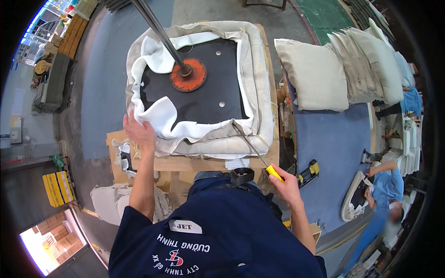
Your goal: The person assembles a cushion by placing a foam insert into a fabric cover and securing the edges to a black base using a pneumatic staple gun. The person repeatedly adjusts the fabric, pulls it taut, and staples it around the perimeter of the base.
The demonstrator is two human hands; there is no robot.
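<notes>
On a brown board [185, 164], a cushion [213, 104] lies under an orange press foot [198, 81], its fabric border [218, 147] apparently being worked, left hand [140, 134] loosely spread at the near left corner, right hand [286, 184] gripping a yellow-handled tool [272, 171], whose next push seems to need steady fabric.

Beige cushion [204, 104] on brown board [185, 164]

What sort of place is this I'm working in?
Probably an upholstery workshop: a beige fabric cushion shows its black base, more beige fabric cushions are stacked on a blue table, and a yellow-and-black tool, possibly a staple gun, lies on it.
</notes>
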